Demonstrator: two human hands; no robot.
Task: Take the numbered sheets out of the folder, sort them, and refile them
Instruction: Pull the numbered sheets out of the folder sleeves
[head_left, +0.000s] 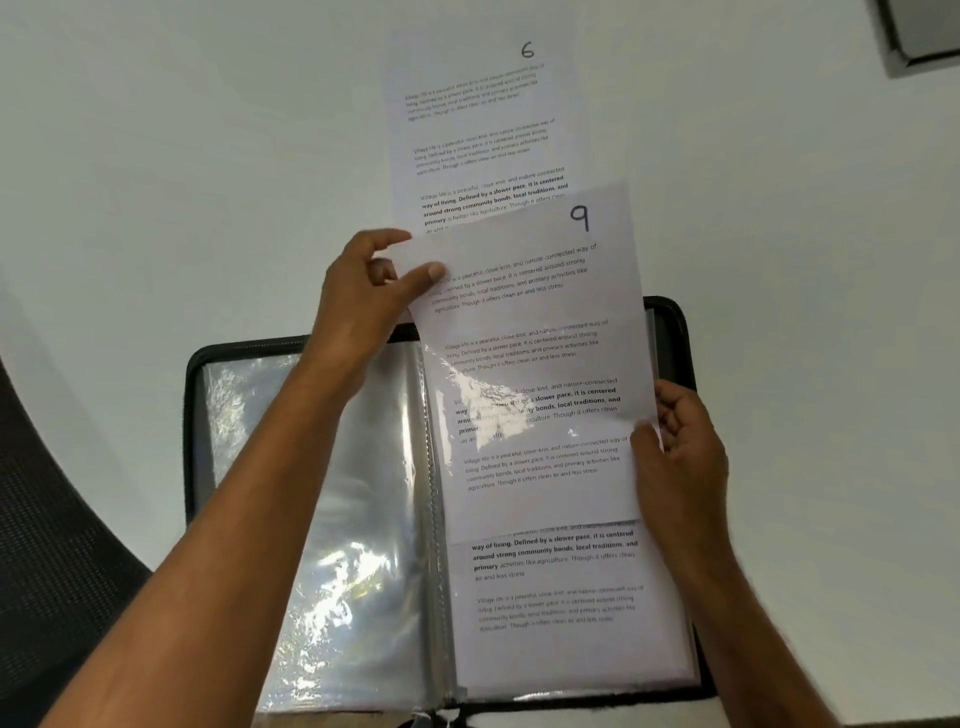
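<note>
A black zip folder (191, 395) lies open on the white table, its clear plastic sleeves (358, 493) spread across both halves. The sheet marked 9 (540, 322) sticks halfway out of the top of the right-hand sleeve. My left hand (363, 301) pinches this sheet's upper left corner between thumb and fingers. At the sheet's right edge, my right hand (680, 447) grips it with the thumb on top. Another printed sheet (561, 597) shows inside the sleeve below. The sheet marked 6 (483, 119) lies flat on the table beyond the folder, partly covered by sheet 9.
A dark mesh chair (47, 519) curves along the lower left. A grey flat object (919, 31) sits at the table's top right corner. White table surface (182, 156) stretches to the left and right of the folder.
</note>
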